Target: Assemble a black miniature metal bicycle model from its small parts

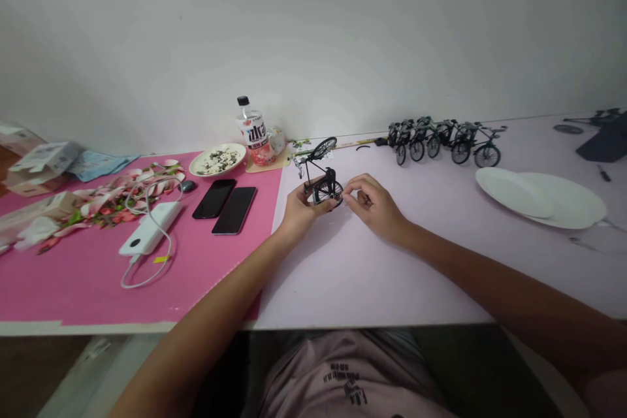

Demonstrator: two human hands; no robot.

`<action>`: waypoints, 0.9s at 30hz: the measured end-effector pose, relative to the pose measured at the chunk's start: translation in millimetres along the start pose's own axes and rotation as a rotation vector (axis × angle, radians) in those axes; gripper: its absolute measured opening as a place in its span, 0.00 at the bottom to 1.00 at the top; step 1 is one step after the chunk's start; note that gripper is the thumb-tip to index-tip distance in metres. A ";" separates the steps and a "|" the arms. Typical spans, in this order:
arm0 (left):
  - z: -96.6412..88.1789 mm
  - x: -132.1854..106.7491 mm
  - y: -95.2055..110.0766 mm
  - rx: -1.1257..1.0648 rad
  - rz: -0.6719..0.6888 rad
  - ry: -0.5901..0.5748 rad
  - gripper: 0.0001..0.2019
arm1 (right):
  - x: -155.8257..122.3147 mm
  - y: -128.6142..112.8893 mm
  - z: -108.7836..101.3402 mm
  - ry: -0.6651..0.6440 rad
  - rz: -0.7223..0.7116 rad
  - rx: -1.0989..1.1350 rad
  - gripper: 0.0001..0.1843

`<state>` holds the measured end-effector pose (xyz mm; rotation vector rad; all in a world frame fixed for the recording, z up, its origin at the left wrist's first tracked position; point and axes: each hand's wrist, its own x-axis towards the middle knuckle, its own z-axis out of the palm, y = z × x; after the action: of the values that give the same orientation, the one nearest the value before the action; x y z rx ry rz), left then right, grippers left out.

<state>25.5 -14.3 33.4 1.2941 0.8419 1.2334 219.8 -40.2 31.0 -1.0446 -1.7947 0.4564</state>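
Observation:
A small black model bicycle (329, 176) is tilted up on end above the pale table, one wheel raised at the top and the other low between my hands. My left hand (300, 210) is closed around its lower part, thumb along the low wheel. Beside that wheel, my right hand (371, 204) has thumb and forefinger pinched together at the rim; whatever is in the pinch is too small to make out. A short black curved piece (363, 147) lies on the table behind the hands.
Several finished-looking model bicycles (434, 137) stand in a row near the wall. White plates (563, 199) lie at right. On the pink cover are two phones (234, 210), a white power bank (151, 228) with a cable, a dish (196, 166), a bottle (255, 134) and petals (117, 199).

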 end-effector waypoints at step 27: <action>1.2 -1.8 -2.5 -0.068 -0.102 -0.082 0.39 | -0.2 10.9 1.4 -0.075 -0.063 0.009 0.09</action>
<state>26.7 -15.9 30.8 1.2244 0.7910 1.1124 223.6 -34.1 22.6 -0.9736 -1.8844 0.4703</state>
